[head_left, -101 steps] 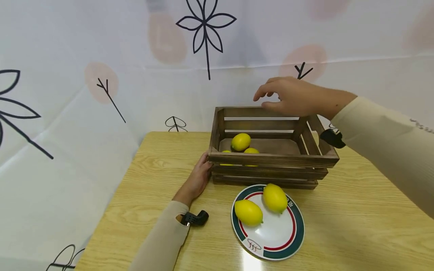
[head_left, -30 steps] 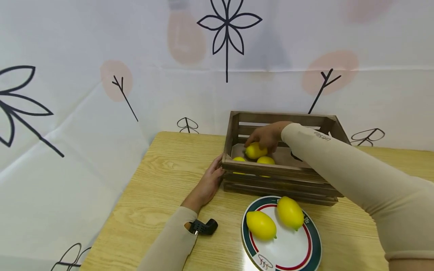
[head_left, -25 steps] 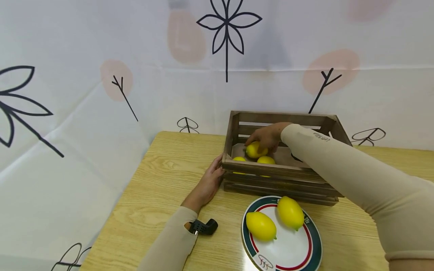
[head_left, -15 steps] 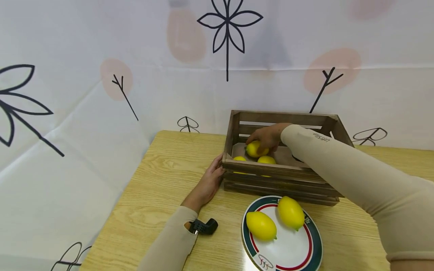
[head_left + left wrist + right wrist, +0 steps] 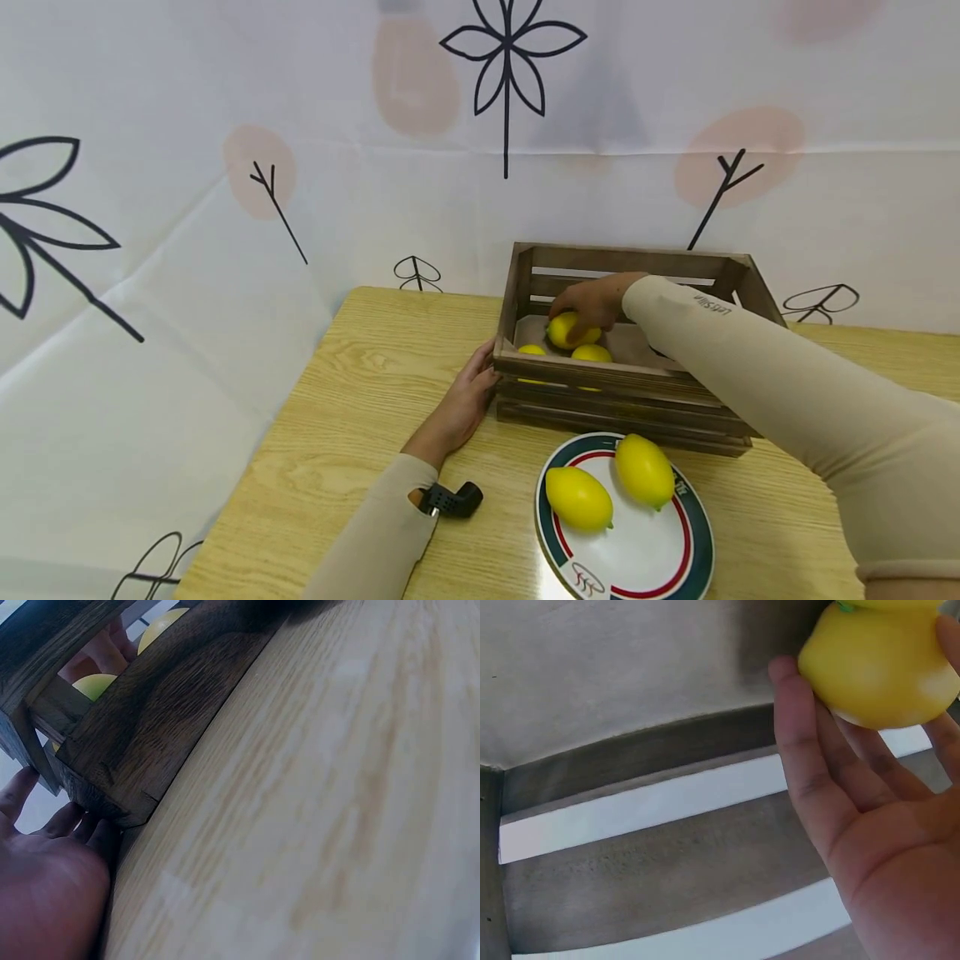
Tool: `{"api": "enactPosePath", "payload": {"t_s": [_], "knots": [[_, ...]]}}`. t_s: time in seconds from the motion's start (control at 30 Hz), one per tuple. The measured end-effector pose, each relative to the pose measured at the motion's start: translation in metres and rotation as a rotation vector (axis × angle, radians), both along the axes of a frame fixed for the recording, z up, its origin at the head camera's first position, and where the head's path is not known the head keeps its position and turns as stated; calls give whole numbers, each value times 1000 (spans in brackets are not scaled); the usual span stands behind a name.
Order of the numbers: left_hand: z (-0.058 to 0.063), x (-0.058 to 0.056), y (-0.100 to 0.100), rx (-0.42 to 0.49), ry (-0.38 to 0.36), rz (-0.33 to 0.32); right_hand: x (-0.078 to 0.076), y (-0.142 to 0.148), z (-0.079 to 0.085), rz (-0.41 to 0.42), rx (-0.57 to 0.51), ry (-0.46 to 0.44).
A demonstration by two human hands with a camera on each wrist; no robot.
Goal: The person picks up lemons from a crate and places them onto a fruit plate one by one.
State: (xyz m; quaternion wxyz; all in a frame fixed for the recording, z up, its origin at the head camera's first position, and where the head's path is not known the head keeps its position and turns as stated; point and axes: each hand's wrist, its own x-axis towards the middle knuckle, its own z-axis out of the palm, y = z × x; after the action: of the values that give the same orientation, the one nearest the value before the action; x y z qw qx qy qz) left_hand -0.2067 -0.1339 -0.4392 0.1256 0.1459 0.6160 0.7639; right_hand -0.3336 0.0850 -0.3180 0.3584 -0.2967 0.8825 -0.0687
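Inside the slatted wooden crate [image 5: 622,375], my right hand [image 5: 592,302] reaches down and grips a yellow lemon [image 5: 567,331]. The right wrist view shows the fingers curled round that lemon [image 5: 881,667]. Two more lemons lie in the crate near its front wall: one at the left corner [image 5: 532,350] and another lemon [image 5: 592,354] just right of it, both partly hidden by slats. My left hand [image 5: 467,402] rests on the table against the crate's left end; in the left wrist view its fingertips [image 5: 71,814] touch the crate's lower corner.
In front of the crate stands a white plate [image 5: 637,554] with a green and red rim. It bears two lemons, one at its left [image 5: 579,498] and the other lemon [image 5: 645,471] at its back. A patterned cloth [image 5: 315,92] hangs behind the wooden table [image 5: 360,358].
From above the crate's back edge, my right hand has come down inside and taken hold of a lemon. Over the last second it barely moves. The left hand stays at the crate's end.
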Motion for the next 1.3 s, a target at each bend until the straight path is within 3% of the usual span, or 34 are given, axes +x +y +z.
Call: {"api": "enactPosePath", "payload": {"t_s": [0.47, 0.73, 1.0, 1.3], "knots": [[2, 0, 1, 18, -4, -8, 4, 1, 25, -24, 66, -27], [4, 2, 1, 9, -18, -4, 7, 8, 37, -47, -1, -37], [6, 3, 1, 21, -24, 8, 15, 15, 57, -62, -94, 26], [5, 2, 2, 20, -23, 3, 24, 24, 77, -3, -141, 209]]}}
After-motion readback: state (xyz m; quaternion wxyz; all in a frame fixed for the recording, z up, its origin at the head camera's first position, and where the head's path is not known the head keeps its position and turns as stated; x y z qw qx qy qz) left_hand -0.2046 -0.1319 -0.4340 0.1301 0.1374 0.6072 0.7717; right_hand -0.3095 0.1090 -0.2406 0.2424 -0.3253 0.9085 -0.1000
